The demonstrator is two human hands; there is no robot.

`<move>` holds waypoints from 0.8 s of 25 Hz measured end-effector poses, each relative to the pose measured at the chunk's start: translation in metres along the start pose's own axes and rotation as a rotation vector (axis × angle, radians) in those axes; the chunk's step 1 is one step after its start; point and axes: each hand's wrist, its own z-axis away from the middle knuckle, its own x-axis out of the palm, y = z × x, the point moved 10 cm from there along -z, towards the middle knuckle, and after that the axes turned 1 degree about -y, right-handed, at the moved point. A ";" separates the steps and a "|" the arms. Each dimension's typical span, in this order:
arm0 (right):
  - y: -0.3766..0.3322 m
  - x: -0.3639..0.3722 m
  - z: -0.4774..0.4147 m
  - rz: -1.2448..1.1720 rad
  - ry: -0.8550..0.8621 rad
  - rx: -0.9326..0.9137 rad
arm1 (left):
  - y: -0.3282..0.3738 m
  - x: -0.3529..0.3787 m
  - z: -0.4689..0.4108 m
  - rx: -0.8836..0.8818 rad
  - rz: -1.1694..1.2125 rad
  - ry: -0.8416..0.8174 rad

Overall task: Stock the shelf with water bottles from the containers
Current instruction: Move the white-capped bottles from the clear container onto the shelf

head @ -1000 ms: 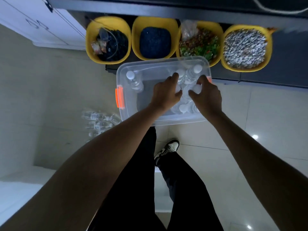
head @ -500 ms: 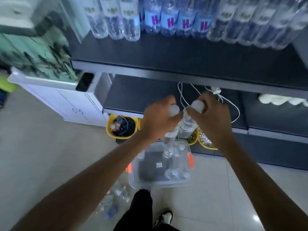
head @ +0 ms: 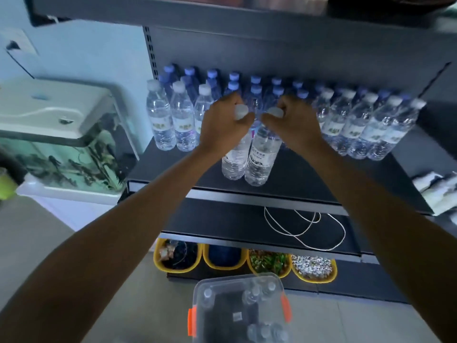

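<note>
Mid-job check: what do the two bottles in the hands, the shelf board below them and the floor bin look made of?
Left-hand bottle and right-hand bottle: clear thin plastic, glossy and ribbed, with see-through walls.
Shelf board: probably painted metal, matte dark grey, with a thin folded front edge.
Floor bin: translucent plastic, slightly frosted; its contents show through. It has orange clips.

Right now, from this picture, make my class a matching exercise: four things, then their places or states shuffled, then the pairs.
Column A
1 left hand
2 white cord
3 clear bin
4 fish tank

Column B
a on the floor
b left of the shelving
c gripping a bottle below its cap
d on the lower shelf

Pairs: 1-c, 2-d, 3-a, 4-b
</note>
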 end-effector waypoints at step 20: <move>0.023 0.056 -0.040 0.256 -0.186 -0.214 | -0.076 0.051 -0.026 0.078 0.093 0.013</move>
